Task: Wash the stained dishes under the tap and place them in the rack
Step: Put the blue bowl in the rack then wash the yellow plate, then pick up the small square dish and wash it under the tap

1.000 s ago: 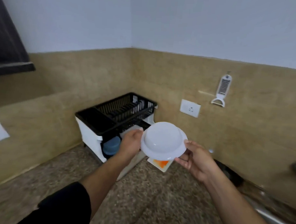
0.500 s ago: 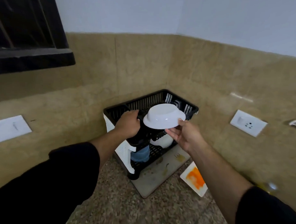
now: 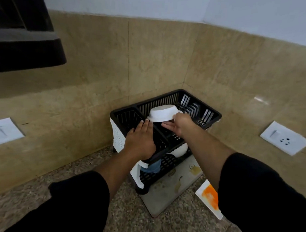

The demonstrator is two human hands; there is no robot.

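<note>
A white bowl [image 3: 163,114] hangs upside down over the top tier of the black dish rack [image 3: 211,113] in the counter corner. My right hand [image 3: 178,125] grips the bowl's rim from the right side. My left hand [image 3: 141,139] lies flat on the rack's front edge and divider, fingers spread, its fingertips near the bowl's rim. On the counter to the right of the rack lies a white square plate [image 3: 208,197] with an orange stain, partly hidden by my right sleeve.
The rack's lower tier holds a blue cup [image 3: 151,168] and a white dish [image 3: 179,150]. A stained grey drip tray [image 3: 163,197] sits under it. Tiled walls close in behind and right, with a socket plate [image 3: 285,137]; a dark ledge [image 3: 28,49] juts out upper left.
My view swung left and closer to the rack. Both hands carried the bowl over the rack; the left hand let go of it and settled on the rack's front edge.
</note>
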